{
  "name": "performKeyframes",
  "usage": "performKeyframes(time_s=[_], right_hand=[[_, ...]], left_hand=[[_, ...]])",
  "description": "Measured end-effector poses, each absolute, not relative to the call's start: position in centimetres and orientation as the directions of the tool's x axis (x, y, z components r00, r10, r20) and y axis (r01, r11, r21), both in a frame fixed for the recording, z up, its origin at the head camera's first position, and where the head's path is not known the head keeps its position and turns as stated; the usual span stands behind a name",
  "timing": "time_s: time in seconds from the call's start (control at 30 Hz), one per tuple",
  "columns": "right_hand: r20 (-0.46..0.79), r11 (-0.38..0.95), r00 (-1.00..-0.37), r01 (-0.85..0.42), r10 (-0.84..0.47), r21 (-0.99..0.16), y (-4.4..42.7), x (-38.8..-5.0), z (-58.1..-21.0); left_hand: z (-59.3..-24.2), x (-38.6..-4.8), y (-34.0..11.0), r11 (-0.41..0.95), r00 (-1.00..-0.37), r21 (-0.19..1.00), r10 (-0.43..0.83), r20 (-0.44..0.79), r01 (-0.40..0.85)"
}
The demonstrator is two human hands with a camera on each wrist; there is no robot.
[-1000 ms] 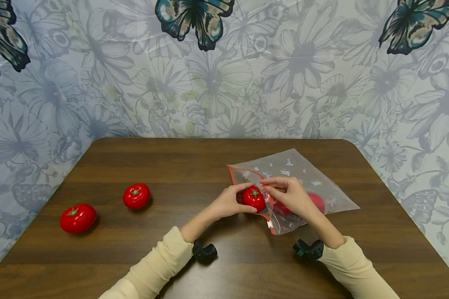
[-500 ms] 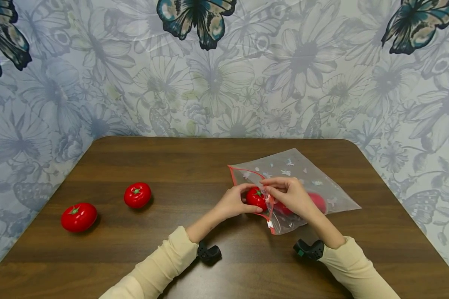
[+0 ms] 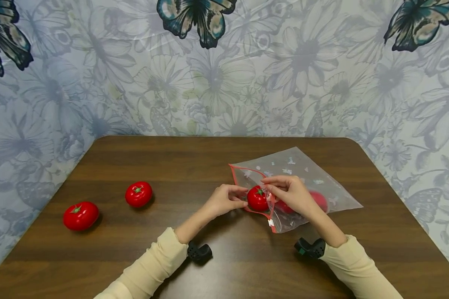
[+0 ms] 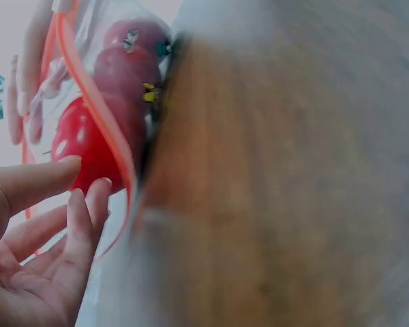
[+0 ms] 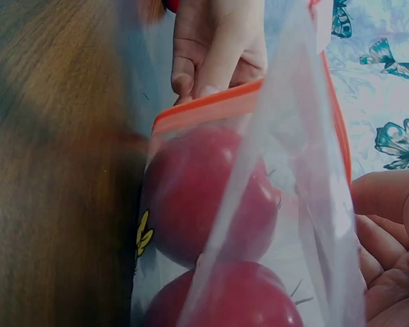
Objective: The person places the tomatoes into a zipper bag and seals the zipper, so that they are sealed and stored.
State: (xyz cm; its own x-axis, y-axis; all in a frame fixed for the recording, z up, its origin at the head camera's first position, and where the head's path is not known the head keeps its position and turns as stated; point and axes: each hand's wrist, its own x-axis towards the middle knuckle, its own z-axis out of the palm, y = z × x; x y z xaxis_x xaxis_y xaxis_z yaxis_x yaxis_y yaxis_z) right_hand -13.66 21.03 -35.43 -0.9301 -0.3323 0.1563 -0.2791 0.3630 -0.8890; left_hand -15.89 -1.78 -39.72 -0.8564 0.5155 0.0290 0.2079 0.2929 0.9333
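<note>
A clear zip bag (image 3: 321,181) with a red-edged mouth lies on the table, red tomatoes inside it. One tomato (image 3: 257,198) sits in the bag's mouth. Beside it on the left is my left hand (image 3: 224,201), thumb and fingers parted and a small gap short of the tomato in the head view. The left wrist view shows that hand (image 4: 41,252) with relaxed fingers near the tomato (image 4: 88,146). My right hand (image 3: 289,194) pinches the upper layer of the bag at its mouth; in the right wrist view this hand (image 5: 392,238) is at the bag's side.
Two more tomatoes stand on the left part of the wooden table (image 3: 172,162): one nearer the middle (image 3: 139,194), the other (image 3: 80,216) farther left and closer to the front. A patterned wall covering (image 3: 217,83) hangs behind the table.
My left hand first moved right with the tomato, into the bag's mouth, then let go and drew back left. The right hand keeps its pinch on the bag.
</note>
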Motion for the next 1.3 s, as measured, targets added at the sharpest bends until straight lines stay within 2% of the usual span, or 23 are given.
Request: performKeyframes(time_s=[0.37, 0.63, 0.93, 1.3], right_hand=[[0.153, 0.362, -0.930, -0.276, -0.333, -0.891, 21.1, -13.6, -35.3], [0.161, 0.397, -0.931, -0.290, -0.327, -0.871, 21.1, -13.5, -35.3], [0.180, 0.371, -0.924, -0.306, -0.338, -0.877, 21.0, -13.4, -35.4], [0.176, 0.364, -0.923, -0.302, -0.341, -0.881, 21.1, -13.5, -35.5]], left_hand=[[-39.9, -15.8, -0.2, 0.324, -0.887, 0.917, 0.457, 0.064, 0.233], [-39.8, -15.6, 1.1, 0.312, -0.894, 0.929, 0.446, 0.044, 0.201], [-40.2, -15.0, 2.6, 0.109, -0.824, 0.990, 0.567, 0.011, 0.088], [-40.2, -14.8, 2.8, 0.109, -0.776, 0.985, 0.630, 0.039, 0.137]])
